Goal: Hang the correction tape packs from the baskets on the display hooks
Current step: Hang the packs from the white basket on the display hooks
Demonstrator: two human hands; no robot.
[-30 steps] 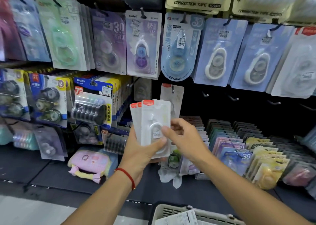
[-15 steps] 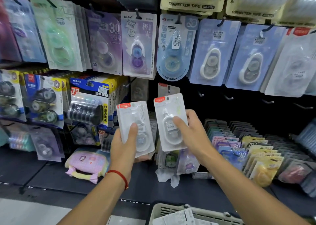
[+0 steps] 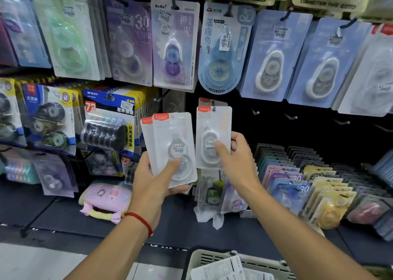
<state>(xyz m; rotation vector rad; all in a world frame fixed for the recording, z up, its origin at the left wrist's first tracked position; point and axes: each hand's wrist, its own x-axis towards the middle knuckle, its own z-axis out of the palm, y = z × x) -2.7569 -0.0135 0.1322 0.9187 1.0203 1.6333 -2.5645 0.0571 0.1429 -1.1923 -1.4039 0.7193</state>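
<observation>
Fingers [image 3: 222, 152] of the right hand [image 3: 238, 162] pinch a single white correction tape pack [image 3: 213, 131], thumb on the clear blister front, other fingers curled round its right edge. Pack held upright, red label at top left, its hang hole at the tip of a display hook [image 3: 213, 109] on the black back panel; cannot tell whether the hook passes through the hole. One more pack of the same kind [image 3: 205, 100] hangs just behind it, only its top showing. Left hand [image 3: 153, 182] grips a small stack of white packs [image 3: 172, 148], thumb pressed on the front blister, remaining fingers hidden behind; at least two red labels visible, stack tilted slightly left. Stack and single pack are just beside each other, not touching. Red cord bracelet [image 3: 140, 221] on the left wrist. Upper row of hooks carries hanging packs: green, purple, a blue teardrop-shaped pack [image 3: 223, 50], pale blue cards with white dispensers [image 3: 274, 56]. Bare hooks [image 3: 255, 111] to the right of the single pack. Left of the hands: dark multi-roll tape packs [image 3: 108, 122]. Lower shelf holds a pink pouch [image 3: 106, 199] and upright rows of coloured packs [image 3: 308, 186] at right. Beige basket [image 3: 214, 258] at bottom edge, printed packs lying inside.
</observation>
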